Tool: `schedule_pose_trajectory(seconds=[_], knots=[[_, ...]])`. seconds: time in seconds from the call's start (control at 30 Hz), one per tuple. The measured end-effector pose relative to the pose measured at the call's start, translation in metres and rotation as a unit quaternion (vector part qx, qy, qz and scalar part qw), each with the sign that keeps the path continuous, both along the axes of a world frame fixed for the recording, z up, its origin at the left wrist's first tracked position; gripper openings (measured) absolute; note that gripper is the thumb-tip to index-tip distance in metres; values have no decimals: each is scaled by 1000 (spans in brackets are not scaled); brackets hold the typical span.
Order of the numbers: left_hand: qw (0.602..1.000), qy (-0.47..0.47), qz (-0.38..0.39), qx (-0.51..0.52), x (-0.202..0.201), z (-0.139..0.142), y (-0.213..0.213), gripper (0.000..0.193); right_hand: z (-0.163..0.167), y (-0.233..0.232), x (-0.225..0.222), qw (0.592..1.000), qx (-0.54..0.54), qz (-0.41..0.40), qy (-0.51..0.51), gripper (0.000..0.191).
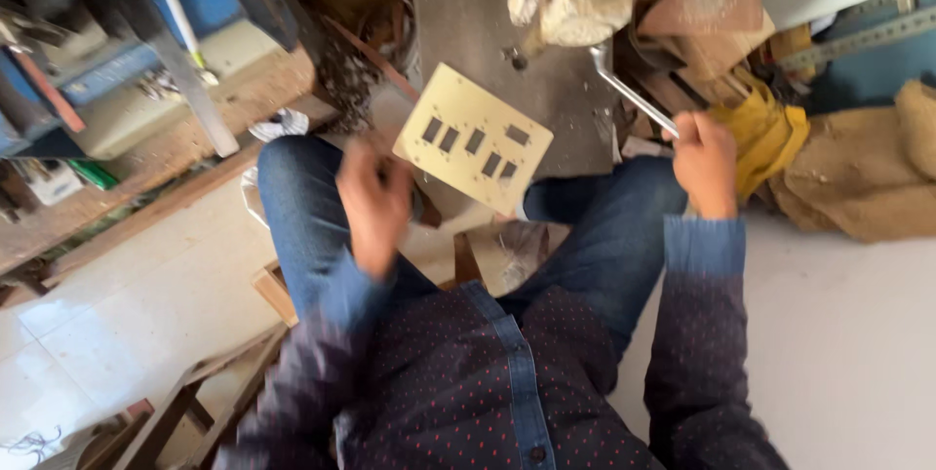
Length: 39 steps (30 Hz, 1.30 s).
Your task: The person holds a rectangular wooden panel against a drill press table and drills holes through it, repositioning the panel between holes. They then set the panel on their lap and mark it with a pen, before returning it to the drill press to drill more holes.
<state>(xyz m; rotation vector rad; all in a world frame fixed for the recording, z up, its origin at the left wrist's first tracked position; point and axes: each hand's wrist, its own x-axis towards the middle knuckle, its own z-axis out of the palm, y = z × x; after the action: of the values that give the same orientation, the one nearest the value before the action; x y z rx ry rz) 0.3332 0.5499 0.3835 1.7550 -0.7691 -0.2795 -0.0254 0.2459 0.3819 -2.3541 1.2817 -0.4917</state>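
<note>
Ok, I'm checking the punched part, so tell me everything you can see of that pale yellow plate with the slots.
The pale yellow rectangular plate looks like thin, flat sheet, brass-like in colour. Six dark rectangular slots are cut in it, in two slanted groups of three. It sits tilted, one corner pointing up, over the grey machine bed. The blurred left hand is at its lower left corner; whether it grips the plate cannot be told.

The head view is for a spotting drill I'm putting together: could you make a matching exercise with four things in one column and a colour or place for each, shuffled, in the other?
Things:
1. flat plate with rectangular cut-outs
2. metal lever
3. cloth
4. sack

Descriptions:
A. yellow, bunched beyond the right hand
B. tan, coarse, at the right edge
C. pale brass colour, next to the blurred left hand
D. silvery, gripped at its end by the right hand

Pairs: 1-C, 2-D, 3-A, 4-B
</note>
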Motion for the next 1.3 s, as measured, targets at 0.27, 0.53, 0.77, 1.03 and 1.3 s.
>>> schedule_pose_trajectory(seconds=[0.27,0.53,0.77,1.03,1.3], knots=[[891,110,-153,413,102,-142,-155,16,2,84,-51,869,303,-262,-291,37],[799,135,-253,529,68,-169,-220,12,20,91,-58,860,406,-198,-236,38],[837,170,-199,481,106,-167,-214,10,20,108,-2,847,461,-123,-233,39],[996,5,44,79,111,-38,-141,10,16,154,92,776,529,-90,-331,37],[983,165,-84,-15,-24,46,-121,18,2,197,143,586,661,-125,-451,31]])
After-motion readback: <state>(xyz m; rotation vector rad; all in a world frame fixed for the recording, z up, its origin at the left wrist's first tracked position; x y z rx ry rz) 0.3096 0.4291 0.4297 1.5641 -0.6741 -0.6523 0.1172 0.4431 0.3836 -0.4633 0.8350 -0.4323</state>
